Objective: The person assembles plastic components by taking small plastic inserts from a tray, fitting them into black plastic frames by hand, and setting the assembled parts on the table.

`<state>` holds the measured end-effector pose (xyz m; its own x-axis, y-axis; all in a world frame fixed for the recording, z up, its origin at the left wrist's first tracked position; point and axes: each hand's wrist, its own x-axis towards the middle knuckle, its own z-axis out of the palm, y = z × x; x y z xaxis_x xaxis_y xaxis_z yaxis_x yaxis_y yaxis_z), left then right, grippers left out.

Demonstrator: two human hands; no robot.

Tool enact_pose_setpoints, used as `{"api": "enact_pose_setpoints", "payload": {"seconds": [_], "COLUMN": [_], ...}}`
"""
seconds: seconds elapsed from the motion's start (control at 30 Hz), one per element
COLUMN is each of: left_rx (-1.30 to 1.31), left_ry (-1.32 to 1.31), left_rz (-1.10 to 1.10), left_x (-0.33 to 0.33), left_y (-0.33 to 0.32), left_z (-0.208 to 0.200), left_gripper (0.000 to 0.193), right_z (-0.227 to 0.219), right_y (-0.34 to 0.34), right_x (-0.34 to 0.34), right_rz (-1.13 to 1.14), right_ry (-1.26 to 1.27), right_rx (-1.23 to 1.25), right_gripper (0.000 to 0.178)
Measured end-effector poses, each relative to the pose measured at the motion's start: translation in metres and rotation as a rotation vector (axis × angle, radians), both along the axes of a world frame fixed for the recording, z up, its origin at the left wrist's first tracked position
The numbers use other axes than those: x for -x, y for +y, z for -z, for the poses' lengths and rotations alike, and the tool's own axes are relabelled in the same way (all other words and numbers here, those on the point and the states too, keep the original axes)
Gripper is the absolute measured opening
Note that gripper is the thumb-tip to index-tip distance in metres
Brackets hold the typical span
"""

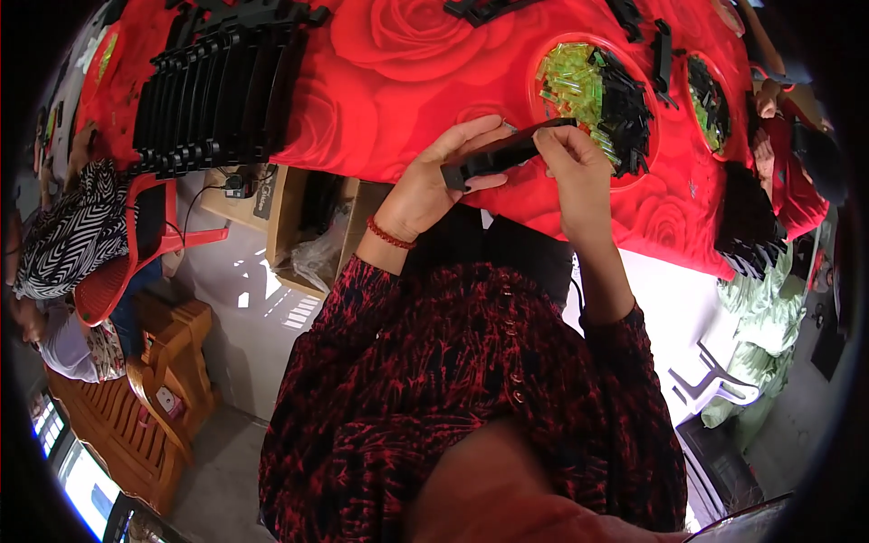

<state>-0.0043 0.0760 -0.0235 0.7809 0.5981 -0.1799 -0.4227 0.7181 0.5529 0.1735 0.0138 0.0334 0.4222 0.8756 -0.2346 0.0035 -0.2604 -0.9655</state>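
A long black plastic part (501,157) is held between my two hands over the near edge of the table. My left hand (434,172) supports its left end, with the fingers behind it and the thumb in front. At its right end, the thumb and fingertips of my right hand (575,163) pinch close together; any small piece between them is too hidden to tell. Just beyond my right hand lies a red round tray (534,63) holding yellow-green translucent small pieces (572,86) and black small pieces (625,113).
A row of similar black parts (213,100) stands on the red rose-patterned cloth (398,45) at left. Another tray (708,100) and a black stack (749,217) lie at right. Other people sit at both sides. A cardboard box (312,217) stands below the table edge.
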Motion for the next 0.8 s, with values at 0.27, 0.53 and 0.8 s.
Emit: {"api": "enact_pose_setpoints", "payload": {"seconds": [0.27, 0.53, 0.8], "left_rx": [-0.136, 0.03, 0.131], "left_ry": [-0.095, -0.164, -0.234], "left_rz": [-0.099, -0.156, -0.154], "left_x": [-0.011, -0.014, -0.018], "left_y": [-0.013, -0.016, -0.015], "left_z": [-0.01, 0.002, 0.002], "left_gripper": [0.061, 0.055, 0.052], "right_z": [-0.006, -0.019, -0.022], "right_y": [-0.003, -0.011, -0.012], "right_x": [0.01, 0.013, 0.015], "right_rz": [0.079, -0.042, -0.102], "right_ry": [0.025, -0.21, -0.648], "right_rx": [-0.007, -0.05, -0.163], "right_gripper": [0.015, 0.013, 0.006]}}
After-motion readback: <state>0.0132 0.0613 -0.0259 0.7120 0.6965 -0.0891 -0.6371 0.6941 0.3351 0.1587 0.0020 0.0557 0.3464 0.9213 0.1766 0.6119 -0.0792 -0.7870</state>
